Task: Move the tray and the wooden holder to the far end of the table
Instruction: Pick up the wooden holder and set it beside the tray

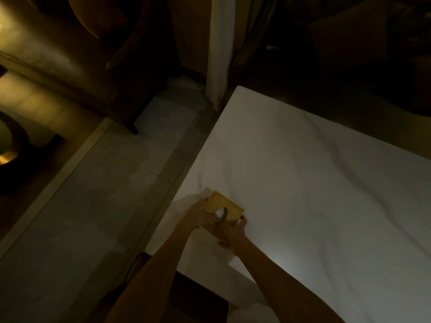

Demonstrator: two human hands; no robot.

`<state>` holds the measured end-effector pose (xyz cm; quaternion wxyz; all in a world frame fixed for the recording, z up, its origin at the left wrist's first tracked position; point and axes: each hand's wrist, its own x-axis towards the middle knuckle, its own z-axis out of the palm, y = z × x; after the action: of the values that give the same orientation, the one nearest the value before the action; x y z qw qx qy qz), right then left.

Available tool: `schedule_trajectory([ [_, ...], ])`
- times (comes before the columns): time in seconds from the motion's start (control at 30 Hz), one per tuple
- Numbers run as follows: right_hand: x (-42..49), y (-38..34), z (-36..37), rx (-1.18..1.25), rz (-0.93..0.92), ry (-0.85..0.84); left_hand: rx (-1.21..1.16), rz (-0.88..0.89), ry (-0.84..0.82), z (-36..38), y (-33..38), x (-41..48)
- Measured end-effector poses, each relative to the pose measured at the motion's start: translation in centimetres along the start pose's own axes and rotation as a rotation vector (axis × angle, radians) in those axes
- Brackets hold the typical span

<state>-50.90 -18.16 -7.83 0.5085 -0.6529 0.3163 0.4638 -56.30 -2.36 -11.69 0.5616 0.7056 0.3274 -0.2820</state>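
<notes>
Wooden holder (223,209) sits at the near left edge of the white marble tabletop (314,183), caught between both hands — a small square yellowish box with a round opening in its top face, something dark curved inside the hole. Nearest the camera, two bare forearms reach in from the bottom of the view and meet at the box. The right hand (231,231) closes on the holder's near right corner, fingertips curled up against its side; this grip is tight on the wood. The left hand (200,215) clasps the holder's left side, thumb lying toward the opening, so that grip is closed on the box as well. Whether the box is lifted or resting on the surface cannot be told in the dim light. Beyond the grip the tabletop runs bare and pale, grey veins crossing it toward the far right. Left of the grip, past the table's edge, lies a light tiled floor (93,206), then dark furniture and a white curtain (220,50) at the far corner.
</notes>
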Motion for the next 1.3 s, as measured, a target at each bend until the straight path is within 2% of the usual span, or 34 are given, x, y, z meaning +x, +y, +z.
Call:
schedule_trajectory([
  [0.07,0.0,-1.4,-1.8,-0.019,-0.081,0.006,0.123,-0.288,0.273,1.4,2.9,1.1],
  [0.1,-0.2,-2.3,-3.1,-0.027,-0.133,0.005,0.104,-0.303,0.250,2.4,5.4,0.3],
  [0.13,-0.4,-3.5,-4.7,-0.044,-0.178,-0.008,0.126,-0.159,0.162,3.5,7.1,-0.5],
  [0.17,-0.7,-4.7,-6.2,-0.072,-0.210,-0.029,0.137,-0.090,0.239,4.4,10.3,0.4],
  [0.23,-1.3,-7.1,-10.2,-0.044,-0.260,-0.089,0.040,-0.027,0.166,5.6,16.7,-1.0],
  [0.3,-2.3,-9.3,-14.6,0.091,-0.301,-0.132,-0.016,0.021,0.227,8.7,21.6,-1.4],
  [0.4,-4.7,-11.2,-22.1,0.195,-0.439,-0.034,-0.087,0.202,0.206,14.7,26.7,-3.1],
  [0.5,-8.4,-10.9,-30.0,0.215,-0.533,0.059,-0.158,0.262,0.116,20.3,28.8,-5.5],
  [0.63,-12.3,-8.9,-39.7,0.226,-0.574,0.046,-0.343,0.240,-0.098,26.5,32.0,-8.4],
  [0.73,-14.0,-7.0,-46.2,0.223,-0.597,0.038,-0.325,0.304,-0.203,31.0,34.3,-10.3],
  [0.83,-15.5,-5.3,-52.1,0.229,-0.630,0.038,-0.366,0.288,-0.319,36.7,36.1,-12.7],
  [0.93,-15.9,-2.9,-57.6,0.302,-0.711,0.063,-0.444,0.296,-0.335,43.3,37.1,-14.1],
  [1.0,-15.5,-0.9,-60.7,0.469,-0.725,0.091,-0.452,0.316,-0.319,47.9,37.5,-14.5],
  [1.13,-14.9,3.8,-65.4,0.773,-0.626,0.040,-0.453,0.313,-0.247,56.5,38.0,-15.9],
  [1.23,-15.6,6.6,-67.7,0.831,-0.601,-0.011,-0.397,0.279,-0.227,61.8,38.4,-16.7],
  [1.3,-16.3,7.7,-69.4,0.862,-0.633,0.056,-0.330,0.284,-0.257,64.6,38.7,-16.7],
])
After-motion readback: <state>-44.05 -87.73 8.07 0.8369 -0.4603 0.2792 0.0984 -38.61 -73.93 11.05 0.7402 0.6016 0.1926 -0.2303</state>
